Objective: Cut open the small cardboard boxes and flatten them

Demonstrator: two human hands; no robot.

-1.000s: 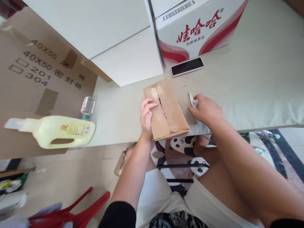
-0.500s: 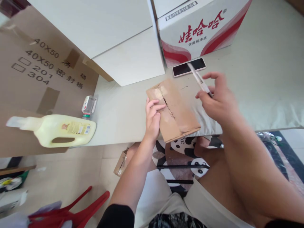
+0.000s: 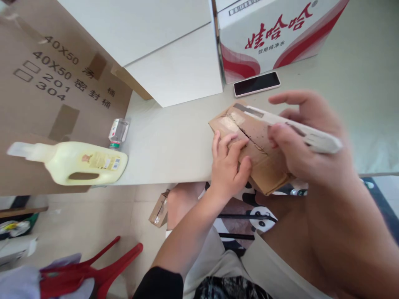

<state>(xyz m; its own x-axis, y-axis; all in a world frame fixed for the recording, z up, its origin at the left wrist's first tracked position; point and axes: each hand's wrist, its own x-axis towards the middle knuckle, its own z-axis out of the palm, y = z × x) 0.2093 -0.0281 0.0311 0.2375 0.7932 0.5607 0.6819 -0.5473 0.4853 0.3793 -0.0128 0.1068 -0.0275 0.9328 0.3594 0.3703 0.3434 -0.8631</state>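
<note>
A small brown cardboard box [image 3: 258, 162] lies at the front edge of the covered surface, partly overhanging it. Along its top runs a torn, dark seam beside a strip of clear tape [image 3: 230, 123]. My left hand [image 3: 229, 160] holds the box, fingers across its top and left side. In my right hand [image 3: 311, 137] is a white utility knife [image 3: 324, 140], its blade out and pointing left over the box's far end. Whether the blade touches the cardboard I cannot tell. My right index finger is stretched out above the handle.
Behind the box lies a phone [image 3: 257, 84] before a white-and-red carton [image 3: 268, 45]. White boxes [image 3: 177, 70] and a large carton [image 3: 68, 112] stand left, with a yellow jug [image 3: 90, 160] and a small bottle [image 3: 118, 132]. Below are a red chair [image 3: 118, 265] and another small box [image 3: 159, 209].
My left hand and the box have shifted right, and the box has turned a little. The knife has come from above the phone to over the box, its blade now pointing left.
</note>
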